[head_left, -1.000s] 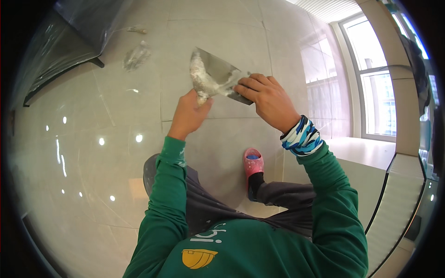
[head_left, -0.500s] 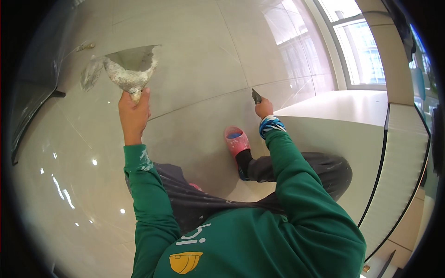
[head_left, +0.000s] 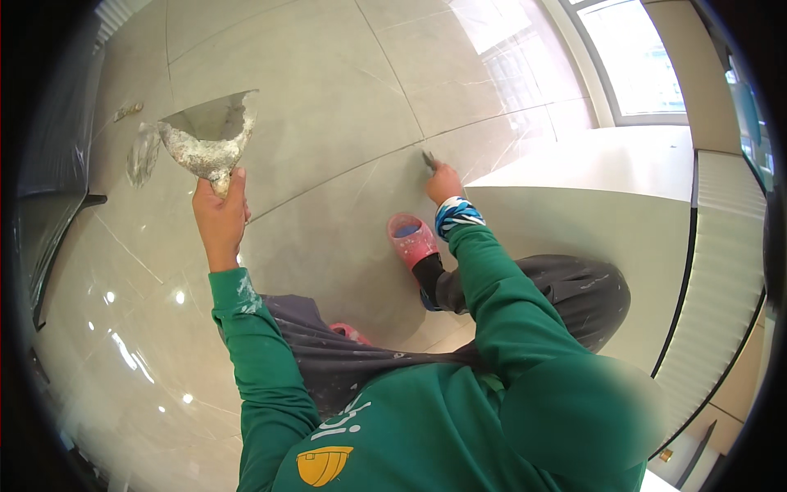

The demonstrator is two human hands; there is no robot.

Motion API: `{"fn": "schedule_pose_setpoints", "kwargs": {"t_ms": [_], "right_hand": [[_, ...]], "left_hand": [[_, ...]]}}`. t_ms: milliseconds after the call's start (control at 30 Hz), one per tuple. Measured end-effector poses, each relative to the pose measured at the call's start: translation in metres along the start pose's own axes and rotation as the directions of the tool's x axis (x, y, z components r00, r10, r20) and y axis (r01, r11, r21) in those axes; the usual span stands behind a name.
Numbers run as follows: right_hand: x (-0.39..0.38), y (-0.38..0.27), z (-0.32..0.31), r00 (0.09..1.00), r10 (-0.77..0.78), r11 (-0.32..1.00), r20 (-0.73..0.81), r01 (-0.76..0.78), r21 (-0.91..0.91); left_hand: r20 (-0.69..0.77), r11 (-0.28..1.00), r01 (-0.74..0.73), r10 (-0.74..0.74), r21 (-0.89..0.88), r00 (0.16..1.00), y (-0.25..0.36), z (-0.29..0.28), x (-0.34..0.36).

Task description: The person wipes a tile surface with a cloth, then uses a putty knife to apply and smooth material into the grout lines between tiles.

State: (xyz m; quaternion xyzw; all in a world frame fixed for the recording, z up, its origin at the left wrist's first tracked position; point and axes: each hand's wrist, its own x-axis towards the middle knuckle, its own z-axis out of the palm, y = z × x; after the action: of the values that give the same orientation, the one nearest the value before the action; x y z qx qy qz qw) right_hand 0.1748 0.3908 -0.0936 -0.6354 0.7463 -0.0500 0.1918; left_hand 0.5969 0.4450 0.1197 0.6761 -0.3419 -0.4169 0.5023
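Observation:
My left hand (head_left: 219, 225) is closed round the short handle of a wide putty knife (head_left: 205, 148). Pale dried filler cakes its fan-shaped metal blade, which points away from me above the tiles. A small dark tool (head_left: 429, 160), narrow and blade-like, sticks out of my closed right hand (head_left: 443, 182). Its tip is at or just above a dark tile joint (head_left: 410, 145); whether it touches I cannot tell. My fingers cover the rest of that tool, so its exact kind does not show.
Glossy beige floor tiles (head_left: 303, 98) spread ahead. A crumpled clear plastic piece (head_left: 143, 156) and a small litter scrap (head_left: 128, 111) lie at the left, near a dark plastic-covered object (head_left: 57, 156). A white ledge (head_left: 590, 164) stands at the right below a window (head_left: 635, 61). My pink clog (head_left: 414, 240) is beside my right hand.
My right hand has moved a little left and away from me, its tool now by the tile joint. My left hand keeps the putty knife, now slightly further left. The view has shifted slightly.

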Motion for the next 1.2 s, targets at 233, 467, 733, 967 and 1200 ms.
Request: {"fn": "schedule_pose_setpoints", "kwargs": {"t_ms": [233,467,733,967,1200], "right_hand": [[0.022,0.0,0.004,0.993,-0.11,0.969,0.041,0.116,-0.219],[0.033,-0.002,0.005,0.979,-0.02,0.994,-0.202,-0.002,-0.111],[0.042,-0.013,0.004,0.995,-0.094,0.947,-0.018,0.084,-0.31],[0.047,-0.016,0.014,0.994,-0.109,0.965,-0.016,0.102,-0.241],[0.105,0.034,-0.042,0.996,-0.068,0.992,0.062,0.074,-0.104]], "left_hand": [[0.002,0.997,-0.016,0.016,0.077,1.0,-0.002,0.002,-0.002],[-0.042,0.999,-0.038,0.039,0.032,0.998,-0.005,0.007,-0.004],[-0.021,0.999,-0.034,0.035,0.041,0.999,-0.005,0.006,-0.006],[-0.036,0.998,-0.032,0.034,0.06,0.999,0.002,0.01,-0.01],[-0.046,0.995,-0.055,0.058,0.082,0.997,0.001,0.006,-0.011]]}}
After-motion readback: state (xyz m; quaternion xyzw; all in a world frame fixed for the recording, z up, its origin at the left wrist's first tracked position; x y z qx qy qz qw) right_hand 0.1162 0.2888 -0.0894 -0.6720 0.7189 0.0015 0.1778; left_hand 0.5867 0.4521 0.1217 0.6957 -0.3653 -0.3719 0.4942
